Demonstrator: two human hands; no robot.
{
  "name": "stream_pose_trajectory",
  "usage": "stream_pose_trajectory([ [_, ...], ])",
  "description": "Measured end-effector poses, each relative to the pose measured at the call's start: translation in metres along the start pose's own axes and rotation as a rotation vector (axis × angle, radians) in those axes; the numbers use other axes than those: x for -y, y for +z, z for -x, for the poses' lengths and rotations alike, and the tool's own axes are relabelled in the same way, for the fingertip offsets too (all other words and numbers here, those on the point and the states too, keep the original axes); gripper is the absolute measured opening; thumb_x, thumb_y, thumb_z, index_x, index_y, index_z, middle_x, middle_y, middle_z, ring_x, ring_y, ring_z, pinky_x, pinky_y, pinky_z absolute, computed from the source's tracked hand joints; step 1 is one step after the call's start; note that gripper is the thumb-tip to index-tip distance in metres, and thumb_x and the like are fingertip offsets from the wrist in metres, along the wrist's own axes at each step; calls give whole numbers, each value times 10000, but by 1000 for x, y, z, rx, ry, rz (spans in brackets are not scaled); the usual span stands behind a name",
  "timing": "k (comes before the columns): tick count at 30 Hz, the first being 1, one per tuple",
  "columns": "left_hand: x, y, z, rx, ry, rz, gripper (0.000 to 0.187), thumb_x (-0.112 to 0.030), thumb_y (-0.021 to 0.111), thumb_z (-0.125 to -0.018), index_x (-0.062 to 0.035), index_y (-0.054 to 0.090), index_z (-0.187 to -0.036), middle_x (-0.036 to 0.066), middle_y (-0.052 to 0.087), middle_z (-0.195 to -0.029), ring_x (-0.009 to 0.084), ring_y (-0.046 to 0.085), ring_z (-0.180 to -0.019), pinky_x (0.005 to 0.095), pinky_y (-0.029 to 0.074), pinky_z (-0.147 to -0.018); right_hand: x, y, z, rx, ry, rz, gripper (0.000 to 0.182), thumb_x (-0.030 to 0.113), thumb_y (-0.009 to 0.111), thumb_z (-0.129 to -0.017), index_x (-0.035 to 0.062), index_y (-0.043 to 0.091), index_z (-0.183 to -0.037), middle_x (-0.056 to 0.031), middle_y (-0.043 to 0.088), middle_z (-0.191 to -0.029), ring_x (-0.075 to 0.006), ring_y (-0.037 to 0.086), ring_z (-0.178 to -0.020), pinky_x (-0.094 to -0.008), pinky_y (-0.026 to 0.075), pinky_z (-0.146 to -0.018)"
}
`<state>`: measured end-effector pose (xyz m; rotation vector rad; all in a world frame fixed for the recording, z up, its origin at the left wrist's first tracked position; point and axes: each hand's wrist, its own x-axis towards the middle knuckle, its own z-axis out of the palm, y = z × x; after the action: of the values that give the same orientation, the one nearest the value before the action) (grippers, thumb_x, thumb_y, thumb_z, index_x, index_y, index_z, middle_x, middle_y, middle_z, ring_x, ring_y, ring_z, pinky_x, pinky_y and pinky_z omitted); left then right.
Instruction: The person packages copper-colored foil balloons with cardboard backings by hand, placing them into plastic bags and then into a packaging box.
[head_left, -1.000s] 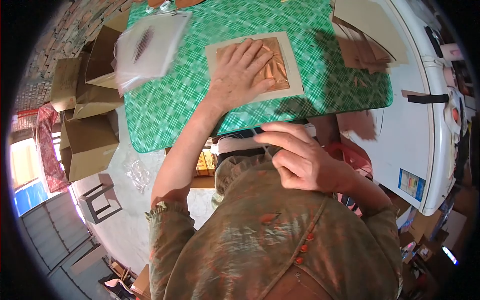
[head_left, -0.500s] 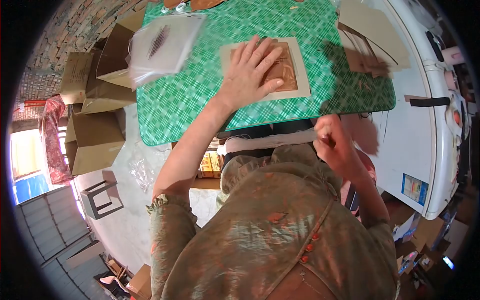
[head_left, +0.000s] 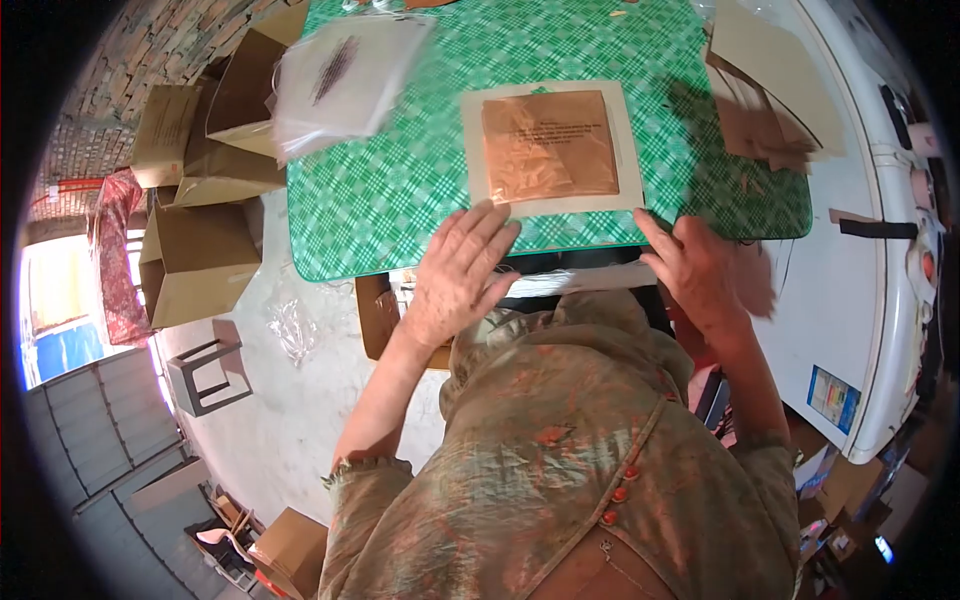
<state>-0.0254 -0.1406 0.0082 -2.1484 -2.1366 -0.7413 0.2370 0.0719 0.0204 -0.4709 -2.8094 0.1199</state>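
Observation:
On the green checked table lies a flat brown packet [head_left: 552,150] in clear plastic with printed text. Beneath it is a larger beige cardboard sheet [head_left: 630,150], its border showing around the packet. My left hand [head_left: 460,270] is open with fingers stretched out, the fingertips at the near left corner of the sheet and packet. At the sheet's near right corner is my right hand [head_left: 695,270]. Its index finger points to that corner, and its other fingers are partly curled, with nothing seen in them.
Clear plastic bags [head_left: 345,80] are stacked on the table's left. Loose cardboard sheets [head_left: 770,90] overlap at the right edge beside a white appliance [head_left: 810,270]. Open cartons [head_left: 200,260] stand left of the table, and a grey frame [head_left: 210,378] is on the floor.
My left hand has come off the packet and drawn back to the table's near edge, uncovering the print. My right hand has opened from a curled shape and moved to the sheet's corner.

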Motion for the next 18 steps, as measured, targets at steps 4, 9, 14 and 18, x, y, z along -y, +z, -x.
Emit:
stream_pose_trajectory([
  [4,-11,9,12,-91,-50,4,494,-80,795,-803,-59,656,-1277,118,626,-1352,329,580,-1285,501,457,-1087,-1,7,-2,-70,-54,-34,522,153,839,-751,126,713,-1257,-58,428,-802,-236,546,-741,-381,477,-636],
  [9,-11,24,22,-251,-29,41,369,19,798,-766,-59,696,-1112,101,669,-1205,308,636,-1147,478,508,-1018,-1,13,-2,-135,-90,-175,290,80,803,-792,84,726,-1072,-65,484,-821,-252,570,-714,-370,480,-609],
  [14,-10,25,19,-344,-100,164,296,13,795,-787,-57,690,-1055,111,690,-1135,308,657,-1092,437,515,-955,6,7,-18,-148,23,-476,143,34,733,-862,54,663,-986,-84,587,-913,-286,641,-769,-384,519,-645],
  [18,-13,18,9,-346,-187,134,198,1,782,-823,-61,701,-993,92,710,-1064,285,669,-997,380,500,-849,4,9,-25,-88,108,-546,95,62,686,-920,47,623,-989,-96,602,-930,-312,654,-786,-400,531,-662],
])
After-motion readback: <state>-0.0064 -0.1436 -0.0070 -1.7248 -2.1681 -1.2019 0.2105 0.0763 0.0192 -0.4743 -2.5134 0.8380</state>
